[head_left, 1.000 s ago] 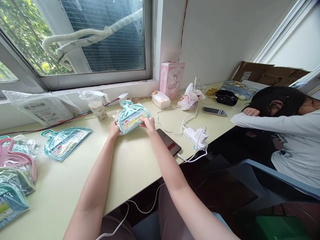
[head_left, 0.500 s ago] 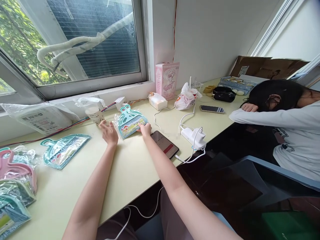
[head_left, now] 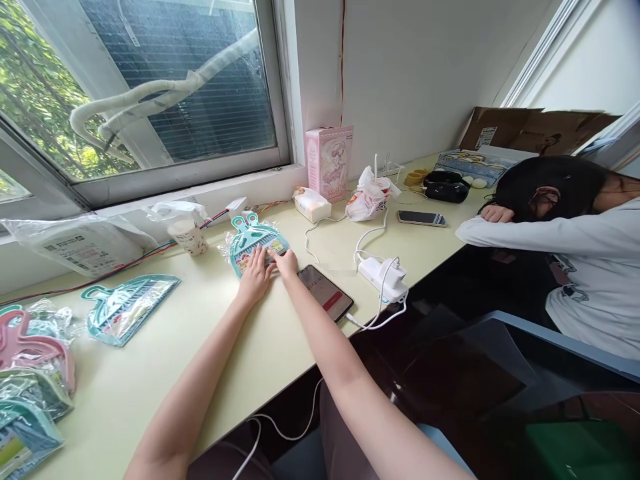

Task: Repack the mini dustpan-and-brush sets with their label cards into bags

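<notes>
A teal dustpan and brush set in clear wrap lies on the table in front of me. My left hand rests on its lower edge with the fingers stretched out over it. Beside it, my right hand pinches the set's lower right edge. A second wrapped teal set lies to the left. Several more wrapped sets, one with a pink dustpan, are heaped at the table's left edge.
Near my right forearm are a phone and a white power strip with cables. A cup, tissue pack and pink box stand behind. At right a person rests head on arms.
My left hand has moved right from beside the cup and come down onto the teal set. My right hand stays at the set's edge. The view has shifted slightly.
</notes>
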The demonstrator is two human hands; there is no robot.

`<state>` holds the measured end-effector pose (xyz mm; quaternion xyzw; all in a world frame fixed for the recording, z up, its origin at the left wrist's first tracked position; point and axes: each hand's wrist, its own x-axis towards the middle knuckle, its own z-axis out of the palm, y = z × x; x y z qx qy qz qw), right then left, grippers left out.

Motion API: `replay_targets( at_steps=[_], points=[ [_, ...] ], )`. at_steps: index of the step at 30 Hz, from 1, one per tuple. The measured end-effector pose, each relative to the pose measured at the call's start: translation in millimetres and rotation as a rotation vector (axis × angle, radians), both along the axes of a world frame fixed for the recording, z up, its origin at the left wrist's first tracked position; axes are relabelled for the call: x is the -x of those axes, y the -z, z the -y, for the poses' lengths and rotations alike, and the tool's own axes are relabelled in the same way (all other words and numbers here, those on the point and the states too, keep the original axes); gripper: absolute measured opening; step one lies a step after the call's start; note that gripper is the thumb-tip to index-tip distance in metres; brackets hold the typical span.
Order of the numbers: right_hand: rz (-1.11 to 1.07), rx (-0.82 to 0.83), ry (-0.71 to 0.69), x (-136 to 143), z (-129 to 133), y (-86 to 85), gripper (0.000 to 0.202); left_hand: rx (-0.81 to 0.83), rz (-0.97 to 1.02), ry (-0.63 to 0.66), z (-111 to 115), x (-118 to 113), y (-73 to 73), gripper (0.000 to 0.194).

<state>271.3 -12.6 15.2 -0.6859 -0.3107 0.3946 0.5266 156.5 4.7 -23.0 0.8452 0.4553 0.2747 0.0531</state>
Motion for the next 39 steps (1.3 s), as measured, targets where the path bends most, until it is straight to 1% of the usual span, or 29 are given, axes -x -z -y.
replay_targets(
  at_steps=[1, 3, 5, 6, 7, 8, 9, 10, 11, 13, 15, 16, 19, 22, 25, 27, 29, 33, 36, 39],
  points=[
    [0.020, 0.018, 0.006, 4.3, 1.1, -1.9, 0.040, 0.008, -0.038, -0.006, -3.0, 2.5, 1.4, 0.058],
    [0.051, 0.047, 0.051, 15.4, 4.6, -8.2, 0.049, -0.026, -0.088, -0.043, -7.3, 6.5, 2.7, 0.054],
    [0.114, 0.028, 0.131, 23.9, 10.5, -17.6, 0.056, -0.090, -0.103, -0.095, -9.5, 9.4, 2.1, 0.051],
    [0.178, -0.008, 0.169, 24.6, 14.1, -23.0, 0.059, -0.124, -0.104, -0.125, -10.4, 10.9, 1.1, 0.050],
    [0.274, -0.067, 0.197, 22.0, 18.0, -28.3, 0.057, -0.156, -0.099, -0.160, -11.5, 12.8, -0.1, 0.049],
    [0.386, -0.139, 0.192, 15.7, 21.8, -33.0, 0.053, -0.180, -0.091, -0.195, -13.1, 15.2, -1.6, 0.047],
    [0.499, -0.181, 0.161, 6.0, 25.0, -36.7, 0.051, -0.193, -0.081, -0.222, -15.2, 18.2, -3.3, 0.045],
    [0.607, -0.174, 0.119, -6.3, 27.6, -39.0, 0.050, -0.194, -0.072, -0.235, -17.9, 21.9, -5.1, 0.043],
    [0.707, -0.120, 0.087, -20.4, 29.2, -39.7, 0.049, -0.187, -0.064, -0.235, -21.0, 26.1, -6.7, 0.041],
    [0.861, 0.061, 0.034, -49.2, 29.5, -37.1, 0.045, -0.157, -0.054, -0.204, -27.9, 34.8, -9.2, 0.037],
    [0.928, 0.263, -0.043, -72.7, 26.7, -31.7, 0.038, -0.138, -0.048, -0.174, -33.9, 41.6, -10.3, 0.035],
    [0.941, 0.338, -0.087, -81.2, 24.6, -29.2, 0.034, -0.136, -0.047, -0.167, -36.0, 43.7, -10.3, 0.034],
    [0.985, 0.437, -0.151, -92.6, 17.8, -26.2, 0.029, -0.162, -0.060, -0.161, -38.0, 44.4, -8.9, 0.034],
    [1.006, 0.442, -0.164, -89.1, 14.2, -29.7, 0.031, -0.201, -0.086, -0.155, -36.1, 40.7, -7.6, 0.035],
    [1.035, 0.332, -0.091, -78.1, 16.9, -36.4, 0.032, -0.210, -0.096, -0.155, -34.0, 38.3, -7.5, 0.037],
    [1.031, 0.195, -0.023, -68.2, 22.0, -42.2, 0.032, -0.205, -0.083, -0.154, -33.4, 38.1, -7.7, 0.037],
    [1.009, 0.049, 0.011, -57.0, 29.0, -48.9, 0.030, -0.200, -0.064, -0.154, -33.3, 38.3, -7.8, 0.037],
    [0.986, -0.211, 0.012, -34.4, 44.8, -62.9, 0.029, -0.201, -0.064, -0.160, -33.8, 38.7, -6.9, 0.038],
    [0.984, -0.339, -0.013, -22.0, 55.2, -70.1, 0.029, -0.209, -0.067, -0.160, -34.6, 38.7, -5.7, 0.038],
    [0.950, -0.437, -0.011, -14.7, 63.0, -73.6, 0.031, -0.215, -0.056, -0.163, -35.3, 38.7, -4.9, 0.037]
  ],
)
